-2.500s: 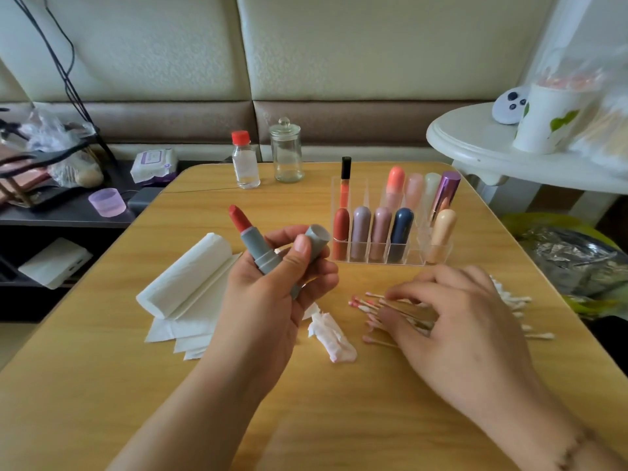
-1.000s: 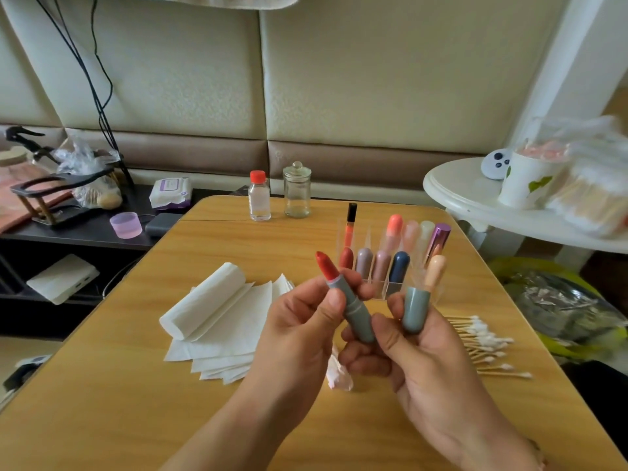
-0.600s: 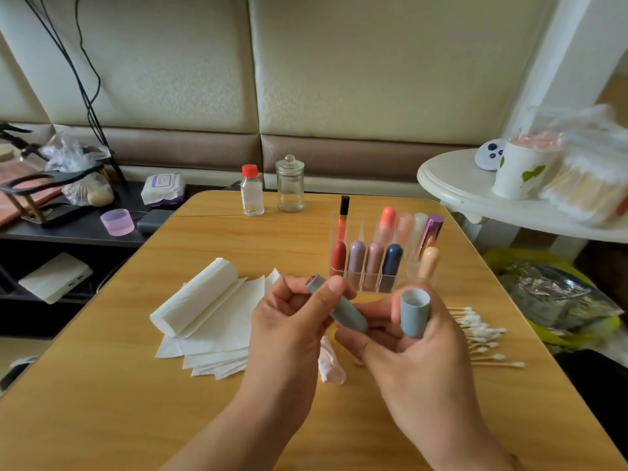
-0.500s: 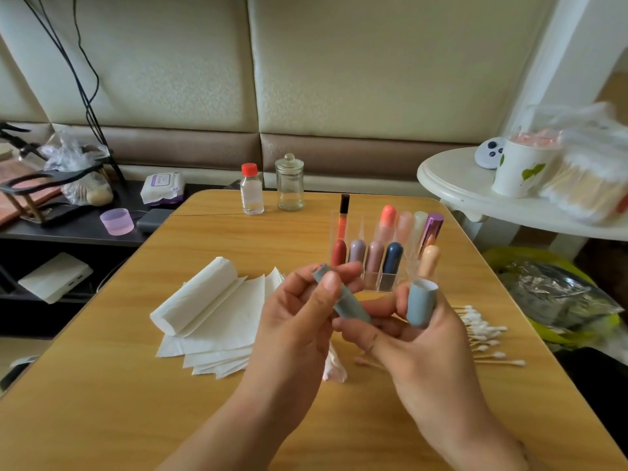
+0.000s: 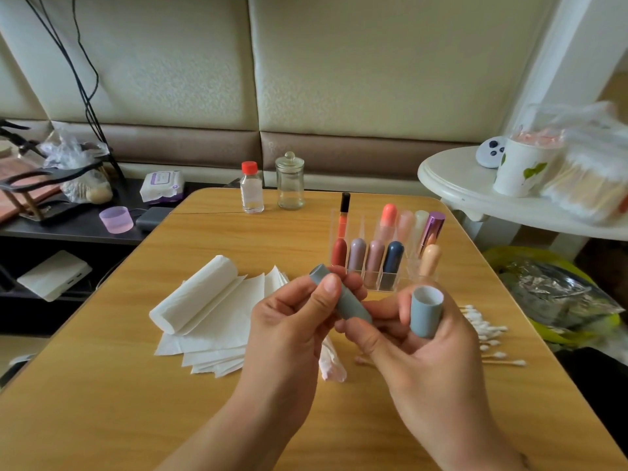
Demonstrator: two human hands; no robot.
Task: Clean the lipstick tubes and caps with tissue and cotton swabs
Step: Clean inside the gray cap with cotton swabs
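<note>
I saw a cream padded wall point(image 5: 339, 62) behind the table point(image 5: 102, 402), a white side table point(image 5: 475, 195) to its right.

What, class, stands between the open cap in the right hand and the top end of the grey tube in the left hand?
Nothing visible. The cap in the right hand sits right of the tube, mouth up. The tube's top end pokes up-left from the left hand, with only air around it.

Around the organizer point(image 5: 380, 266) on my table point(image 5: 136, 402)

Tissues point(image 5: 210, 314) lie left of it, swabs point(image 5: 486, 331) right, bottle point(image 5: 251, 188) and jar point(image 5: 290, 181) behind; my hands before.
</note>
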